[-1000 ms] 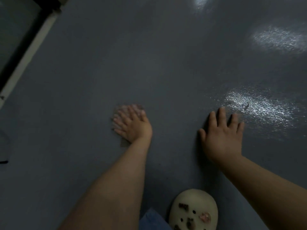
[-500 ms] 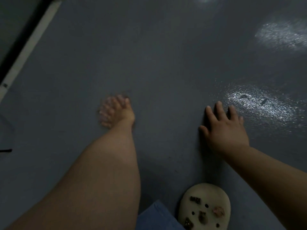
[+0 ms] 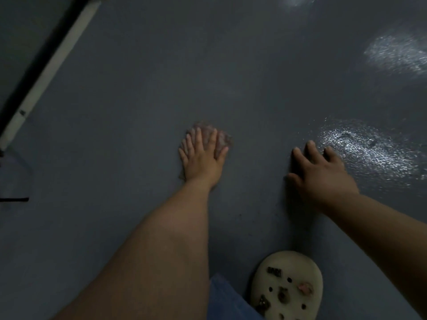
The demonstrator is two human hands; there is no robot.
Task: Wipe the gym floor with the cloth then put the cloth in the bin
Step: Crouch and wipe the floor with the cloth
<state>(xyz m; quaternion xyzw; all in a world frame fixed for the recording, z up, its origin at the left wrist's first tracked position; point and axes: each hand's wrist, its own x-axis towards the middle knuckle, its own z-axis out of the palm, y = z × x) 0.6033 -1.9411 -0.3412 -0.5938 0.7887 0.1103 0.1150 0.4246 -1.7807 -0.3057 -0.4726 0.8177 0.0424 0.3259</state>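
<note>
Now seeing left hand (image 3: 203,158) flat, fingers spread, pressing cloth (image 3: 221,139) onto grey floor (image 3: 138,100). Right hand (image 3: 321,172) open, palm down beside cloth, nothing held. Cream clog (image 3: 286,285) nearer me than cloth.

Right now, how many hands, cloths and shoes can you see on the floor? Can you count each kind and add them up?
Hands: 2, the left hand flat on the cloth and the right hand flat on the bare floor
Cloths: 1, the pinkish cloth under the left hand
Shoes: 1, a cream clog with charms
Bins: 0 in view
Total: 4
</note>
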